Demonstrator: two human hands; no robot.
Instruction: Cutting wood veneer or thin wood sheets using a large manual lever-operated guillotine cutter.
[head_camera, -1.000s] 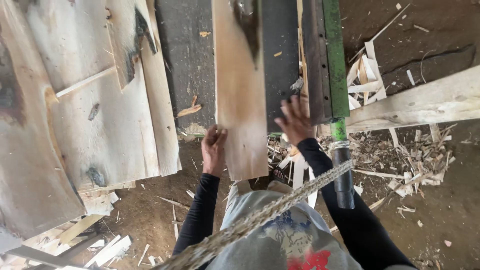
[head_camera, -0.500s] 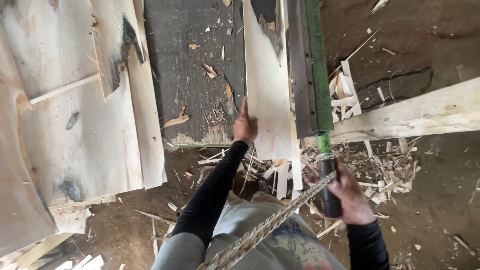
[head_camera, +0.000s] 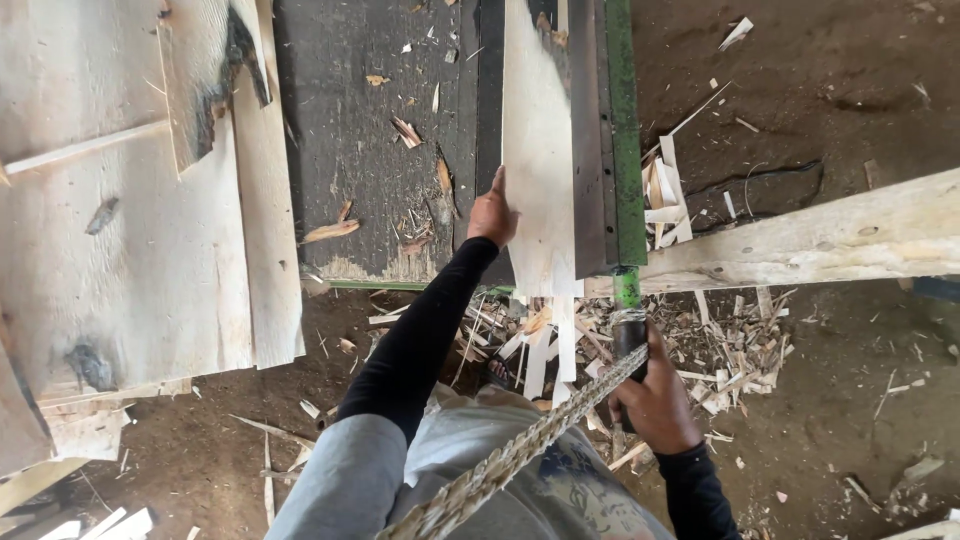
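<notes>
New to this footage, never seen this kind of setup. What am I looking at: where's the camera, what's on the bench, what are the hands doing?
There is one view, from a camera worn on the person's head, looking down past their chest at both arms.

The left hand presses flat on a thin pale wood sheet lying on a dark, worn work table. Along the sheet's right edge runs a long dark blade bar on a green frame.

The right hand grips the black handle at the near end of that green frame.

At the left is a stack of wide pale sheets. Narrow wood offcuts litter the dirt floor below the table edge. A rough wooden beam runs off to the right.
</notes>
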